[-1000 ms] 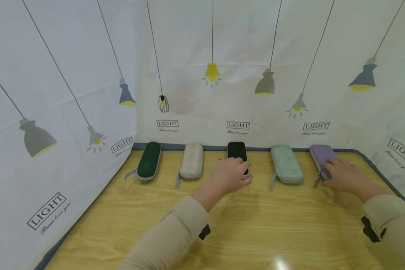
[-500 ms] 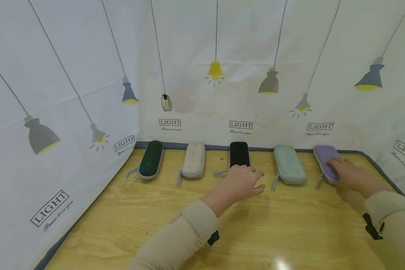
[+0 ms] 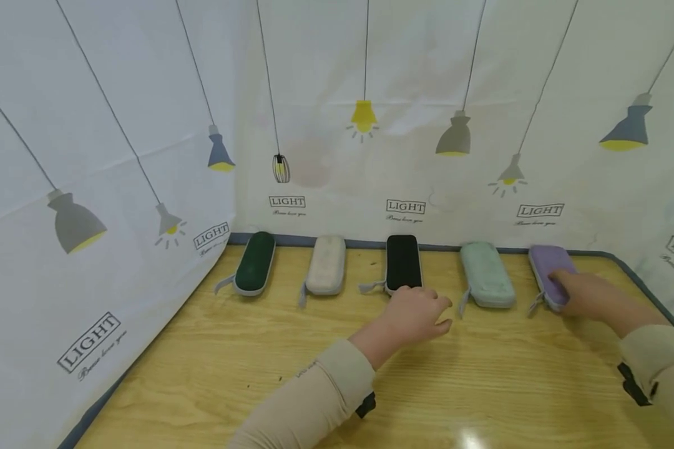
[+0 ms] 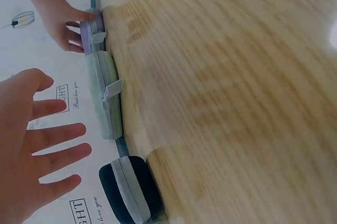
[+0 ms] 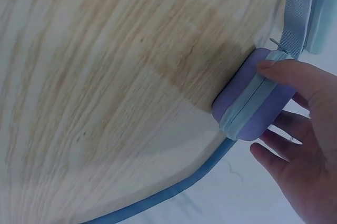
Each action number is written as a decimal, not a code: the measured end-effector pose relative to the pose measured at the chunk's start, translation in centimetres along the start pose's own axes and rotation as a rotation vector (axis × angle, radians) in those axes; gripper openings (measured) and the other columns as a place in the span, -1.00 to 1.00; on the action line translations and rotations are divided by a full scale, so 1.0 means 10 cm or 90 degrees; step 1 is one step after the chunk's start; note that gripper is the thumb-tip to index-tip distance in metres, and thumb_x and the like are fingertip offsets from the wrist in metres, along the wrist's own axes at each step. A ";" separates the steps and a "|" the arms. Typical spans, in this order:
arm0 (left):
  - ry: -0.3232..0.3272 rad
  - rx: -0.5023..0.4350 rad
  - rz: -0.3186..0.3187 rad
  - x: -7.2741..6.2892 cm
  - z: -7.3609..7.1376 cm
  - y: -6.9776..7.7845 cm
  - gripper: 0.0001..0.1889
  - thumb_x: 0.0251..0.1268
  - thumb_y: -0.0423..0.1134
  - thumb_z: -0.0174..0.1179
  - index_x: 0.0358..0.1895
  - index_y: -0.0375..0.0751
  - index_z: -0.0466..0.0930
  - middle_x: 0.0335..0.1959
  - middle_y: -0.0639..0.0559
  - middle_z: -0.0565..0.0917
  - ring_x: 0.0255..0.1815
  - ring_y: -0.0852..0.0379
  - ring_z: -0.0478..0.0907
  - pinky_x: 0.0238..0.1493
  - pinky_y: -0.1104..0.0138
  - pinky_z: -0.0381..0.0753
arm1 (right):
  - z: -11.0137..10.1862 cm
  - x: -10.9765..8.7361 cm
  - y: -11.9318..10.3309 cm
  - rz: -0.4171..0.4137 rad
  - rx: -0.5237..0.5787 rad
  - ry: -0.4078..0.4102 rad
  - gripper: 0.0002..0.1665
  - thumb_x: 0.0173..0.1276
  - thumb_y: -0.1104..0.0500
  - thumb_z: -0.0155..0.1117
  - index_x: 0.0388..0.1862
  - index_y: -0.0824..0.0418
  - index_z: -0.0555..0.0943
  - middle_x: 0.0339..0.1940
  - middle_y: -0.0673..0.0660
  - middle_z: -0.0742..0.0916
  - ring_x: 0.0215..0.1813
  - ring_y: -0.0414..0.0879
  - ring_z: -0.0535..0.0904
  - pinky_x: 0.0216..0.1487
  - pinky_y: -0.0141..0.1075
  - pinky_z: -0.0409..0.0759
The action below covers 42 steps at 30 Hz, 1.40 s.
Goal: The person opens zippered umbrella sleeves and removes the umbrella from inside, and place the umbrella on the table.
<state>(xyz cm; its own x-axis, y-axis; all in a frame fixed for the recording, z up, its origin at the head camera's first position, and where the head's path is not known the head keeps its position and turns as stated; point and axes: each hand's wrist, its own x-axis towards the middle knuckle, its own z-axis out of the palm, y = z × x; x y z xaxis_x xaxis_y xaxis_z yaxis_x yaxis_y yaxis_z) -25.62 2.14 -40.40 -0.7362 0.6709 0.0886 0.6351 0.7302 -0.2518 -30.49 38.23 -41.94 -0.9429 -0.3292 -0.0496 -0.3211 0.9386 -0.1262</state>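
The left hand [image 3: 410,317] covers the near end of the black case [image 3: 403,262] in the head view, so that end is hard to see. In the left wrist view, the black case's near end shows, but the bottom of the picture cuts a bit of it off. The left grip is spread wide, fingers apart, holding nothing. The right hand [image 3: 598,299] hides one side of the purple case [image 3: 549,259]. Its grip is on that case, with the thumb on the zip end and a finger on top. The other fingers are partly tucked out of sight behind the case in the right wrist view. The purple case lies flat at the right end of a row.

Next to it is the mint green case [image 3: 487,274], cut off at the edge of the right wrist view. It lies between the purple and black cases. Past the black case come the cream case [image 3: 327,265] and the dark green case [image 3: 255,262]. All five are apart, with little gray tabs. The left sleeve [image 3: 314,393] blocks part of the front.

The worktop [image 3: 202,374] is yellow wood with a shiny spot [image 3: 472,440] near the front. A dark blue strip [image 3: 359,244] runs along the back. White sheets [image 3: 314,62] stand around it, with lamps and the word "LIGHT" on them.
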 end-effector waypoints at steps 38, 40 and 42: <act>-0.084 -0.020 0.073 0.16 0.09 0.36 -0.61 0.44 0.22 -0.02 0.24 0.34 0.48 -0.13 0.31 0.55 -0.16 0.30 0.54 -0.33 0.34 0.51 | 0.13 -0.39 -0.78 -0.089 -0.147 0.053 -0.49 0.05 -0.18 0.51 -0.31 0.17 0.56 -0.61 -0.10 0.52 -0.59 -0.19 0.40 -0.60 -0.18 0.41; -0.078 -0.019 0.078 0.17 0.10 0.36 -0.62 0.45 0.21 -0.02 0.23 0.33 0.49 -0.16 0.31 0.55 -0.20 0.30 0.54 -0.36 0.36 0.50 | 0.14 -0.41 -0.84 -0.087 -0.144 0.063 -0.52 0.05 -0.16 0.52 -0.37 0.15 0.53 -0.63 -0.09 0.49 -0.60 -0.19 0.37 -0.61 -0.19 0.38; -0.074 -0.017 0.081 0.18 0.11 0.37 -0.63 0.44 0.21 -0.01 0.21 0.34 0.50 -0.19 0.32 0.56 -0.23 0.31 0.54 -0.39 0.37 0.50 | 0.15 -0.43 -0.89 -0.084 -0.140 0.079 -0.53 0.04 -0.14 0.52 -0.44 0.12 0.49 -0.66 -0.09 0.46 -0.63 -0.18 0.34 -0.64 -0.20 0.35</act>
<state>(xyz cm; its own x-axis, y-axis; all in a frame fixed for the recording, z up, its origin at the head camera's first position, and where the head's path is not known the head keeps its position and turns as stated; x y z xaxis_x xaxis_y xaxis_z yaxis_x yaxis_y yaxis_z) -24.82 5.93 -42.22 -0.6707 0.7397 -0.0552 0.7296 0.6445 -0.2286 -23.47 31.11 -42.13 -0.8910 -0.4474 0.0765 -0.4401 0.8928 0.0957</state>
